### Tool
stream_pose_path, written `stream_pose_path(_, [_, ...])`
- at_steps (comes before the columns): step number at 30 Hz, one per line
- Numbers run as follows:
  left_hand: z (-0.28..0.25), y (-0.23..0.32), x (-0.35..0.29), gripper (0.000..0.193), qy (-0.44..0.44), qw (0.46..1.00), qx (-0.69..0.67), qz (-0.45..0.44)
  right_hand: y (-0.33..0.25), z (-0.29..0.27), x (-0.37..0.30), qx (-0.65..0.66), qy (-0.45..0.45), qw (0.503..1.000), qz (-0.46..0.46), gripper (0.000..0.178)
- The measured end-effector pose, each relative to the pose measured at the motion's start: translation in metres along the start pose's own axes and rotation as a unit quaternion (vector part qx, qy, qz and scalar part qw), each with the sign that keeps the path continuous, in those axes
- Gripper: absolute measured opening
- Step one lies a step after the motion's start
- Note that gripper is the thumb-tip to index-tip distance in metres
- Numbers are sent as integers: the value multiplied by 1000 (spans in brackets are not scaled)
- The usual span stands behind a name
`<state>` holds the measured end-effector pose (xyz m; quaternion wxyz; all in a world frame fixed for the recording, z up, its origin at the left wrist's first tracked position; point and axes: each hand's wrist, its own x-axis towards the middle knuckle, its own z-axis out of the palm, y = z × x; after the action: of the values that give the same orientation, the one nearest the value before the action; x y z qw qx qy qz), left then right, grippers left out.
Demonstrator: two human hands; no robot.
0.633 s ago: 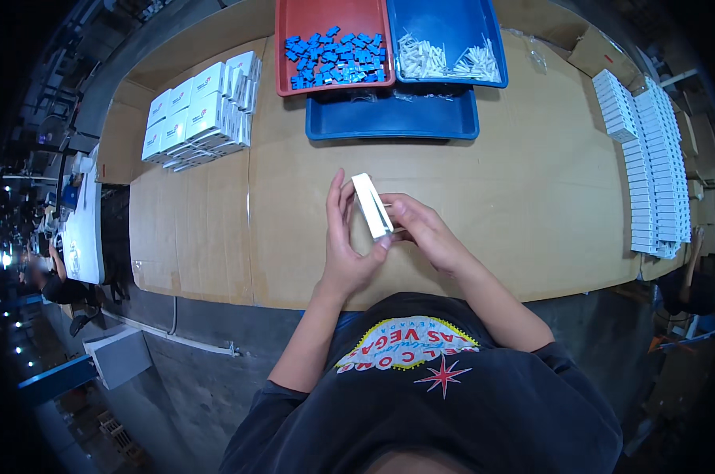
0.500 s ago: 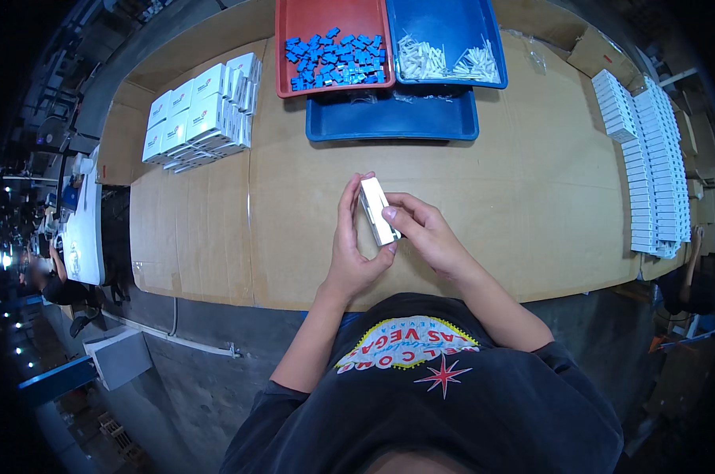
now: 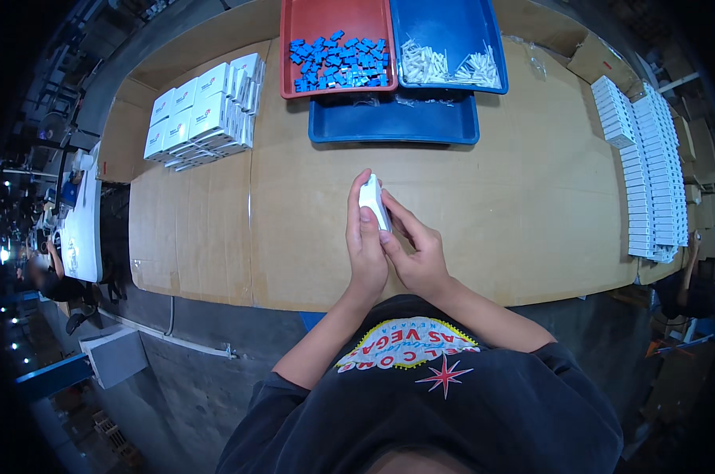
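A small white box [image 3: 371, 197] stands on edge between my two hands, above the middle of the cardboard-covered table. My left hand [image 3: 365, 237] wraps its left side, with the thumb laid on the near part of the box. Against its right side press the fingers of my right hand [image 3: 416, 245], whose thumb touches the near end. Much of the box is covered by my fingers. Beyond my hands sit a red tray [image 3: 333, 20] of small blue pieces [image 3: 341, 63] and a blue tray [image 3: 444, 20] of thin white pieces [image 3: 424, 63].
A lower blue tray [image 3: 393, 130] stands in front of those two. Stacked white boxes [image 3: 199, 114] are at the left, and long rows of white boxes [image 3: 650, 174] line the right side. The cardboard table [image 3: 531, 213] has its near edge at my body. Other people work at both far sides.
My hands have closed in around the box and it has turned more upright. My left thumb now lies on it, while the right thumb has slid toward its near end.
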<state>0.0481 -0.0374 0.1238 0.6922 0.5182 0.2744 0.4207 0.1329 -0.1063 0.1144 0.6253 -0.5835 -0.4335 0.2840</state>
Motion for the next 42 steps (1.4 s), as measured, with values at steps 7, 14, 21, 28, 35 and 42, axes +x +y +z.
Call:
stream_pose_path(7, [3, -1, -4, 69, -33, 999, -32, 24, -3, -6, -2, -116, -3, 983, -141, 50])
stream_pose_path(14, [4, 2, -9, 86, -33, 998, -40, 25, -7, -3, -8, -110, -29, 983, -142, 52])
stream_pose_path(21, [-11, 7, 2, 101, -26, 996, 50, 67, -1, 7, 1, 213, 8, 977, 22, 48])
stream_pose_path(28, [-19, -7, 1, 105, -62, 988, 109, 87, -12, -10, 14, 296, -33, 915, 271, 54])
stream_pose_path(35, [-7, -7, -1, 99, -1, 980, 167, 106, -25, 5, 9, 276, -26, 935, 219, 56])
stream_pose_path(42, [-9, -16, -1, 100, 17, 956, 210, 205, -29, 12, 3, 277, -15, 943, 184, 56])
